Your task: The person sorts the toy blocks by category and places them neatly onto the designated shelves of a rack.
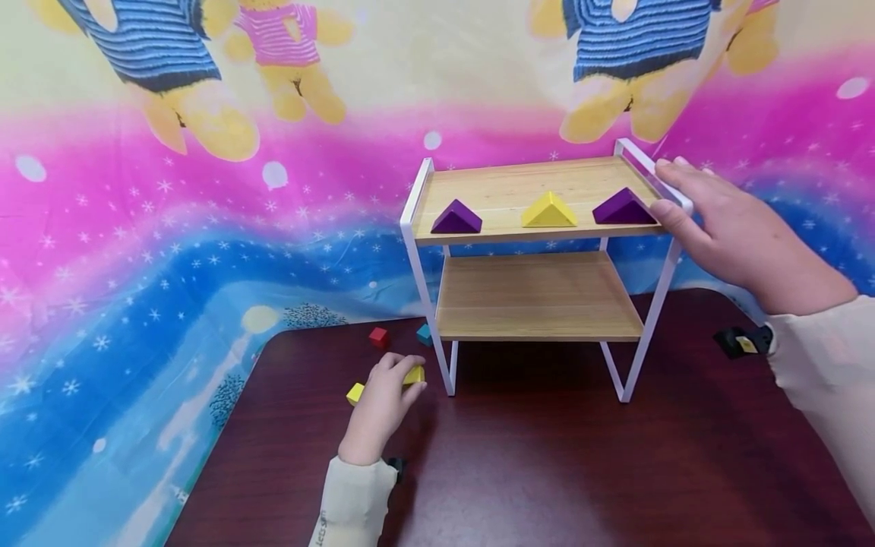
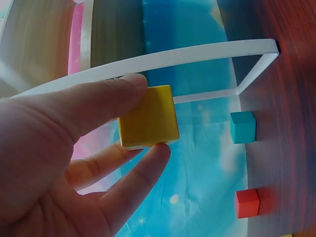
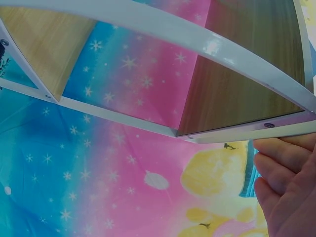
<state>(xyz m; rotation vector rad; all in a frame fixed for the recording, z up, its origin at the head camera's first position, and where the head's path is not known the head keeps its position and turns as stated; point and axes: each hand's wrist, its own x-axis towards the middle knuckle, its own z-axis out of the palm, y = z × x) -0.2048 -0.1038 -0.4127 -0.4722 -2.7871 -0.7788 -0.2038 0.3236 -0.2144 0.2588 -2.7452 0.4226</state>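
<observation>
My left hand (image 1: 381,406) pinches a yellow cube (image 2: 149,117) between thumb and fingers, just left of the shelf's front left leg. In the left wrist view the cube is held above the table. A second yellow block (image 1: 355,393) lies beside that hand, partly hidden by it. At the upper right, my right hand (image 1: 741,228) rests with fairly straight fingers against the white side rail of a small two-tier shelf (image 1: 540,296). Its thumb is near a purple triangular block (image 1: 623,207) on the top board. A yellow triangular block (image 1: 549,210) and another purple triangular block (image 1: 456,218) stand along the front edge.
A red cube (image 1: 379,337) and a teal cube (image 1: 424,334) lie on the dark wood table (image 1: 533,463), left of the shelf. Behind rises a printed cloth backdrop (image 1: 328,197). White metal legs (image 1: 652,319) frame the shelf's sides.
</observation>
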